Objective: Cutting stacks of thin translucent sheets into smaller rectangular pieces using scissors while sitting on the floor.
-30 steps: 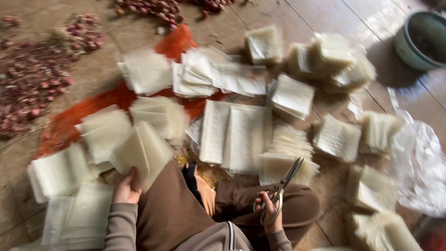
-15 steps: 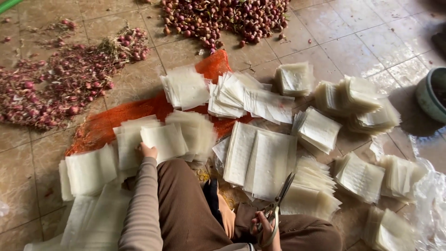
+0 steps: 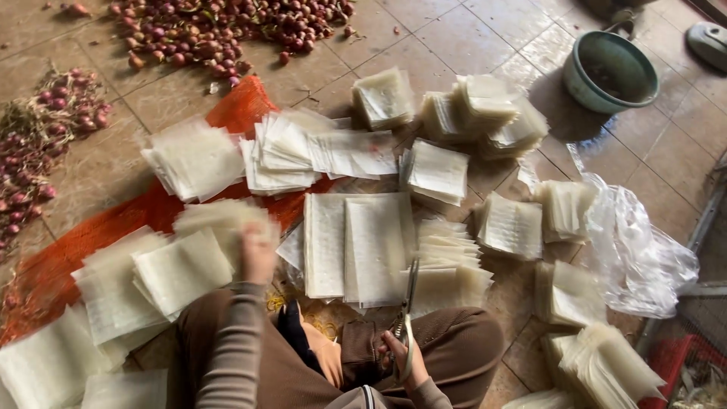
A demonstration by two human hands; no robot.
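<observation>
I sit on a tiled floor among many stacks of thin, pale, translucent square sheets. My left hand (image 3: 258,254) reaches forward and rests on a stack of sheets (image 3: 226,225) lying on an orange net sack (image 3: 236,110); the hand is blurred. My right hand (image 3: 403,356) stays low by my knee, shut on a pair of scissors (image 3: 410,303) whose blades point up toward two tall uncut sheets (image 3: 356,242) in front of me. More stacks (image 3: 193,157) lie in a ring around me.
A heap of red shallots (image 3: 219,26) lies at the top, more shallots (image 3: 34,151) at the left. A green bowl (image 3: 609,72) stands at the upper right. Crumpled clear plastic (image 3: 636,257) lies at the right, beside a metal frame and a red mesh.
My left hand moved forward from a stack near my knee onto the stack by the orange sack. The view swung upward, showing more shallots and the bowl. The scissors stayed in my right hand.
</observation>
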